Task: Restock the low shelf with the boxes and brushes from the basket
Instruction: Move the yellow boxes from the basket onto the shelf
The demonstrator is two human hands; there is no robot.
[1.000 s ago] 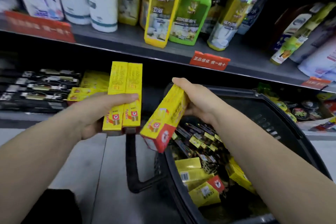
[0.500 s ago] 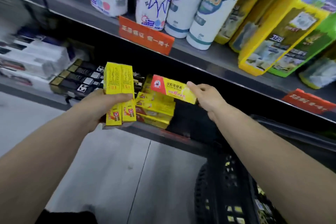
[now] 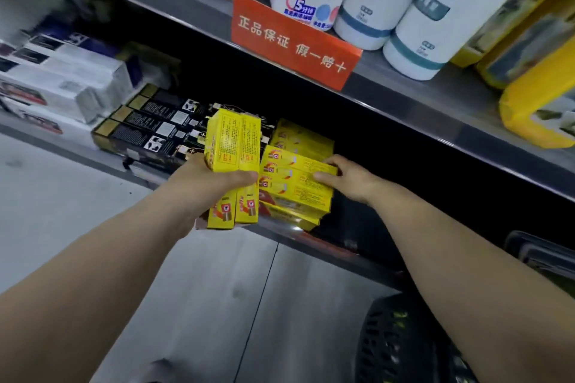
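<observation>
A: What is hard to make out?

B: The back of the low shelf (image 3: pixel 326 247) is lost in the dark. The basket (image 3: pixel 395 348) is cut off at the bottom right, and what is inside it cannot be made out. The white boxes (image 3: pixel 62 78) at the far left are blurred.

A: Where are the boxes?

B: Two yellow boxes (image 3: pixel 233 146) are gripped side by side, standing up, in the left hand (image 3: pixel 205 186), with the thumb laid across their fronts. The top box (image 3: pixel 295 163) lies flat on the stack (image 3: pixel 295 196) on the low shelf. Its right end is pinched by the right hand (image 3: pixel 345 177).

A: What room is left?

B: Dark open room is seen to the right of the stack, under the upper shelf (image 3: pixel 404 96). The stack is set right at the front edge. To the left, black boxes (image 3: pixel 149 130) lie near it, partly hidden behind the two held boxes. Bare floor (image 3: pixel 217 305) is seen between the arms.
</observation>
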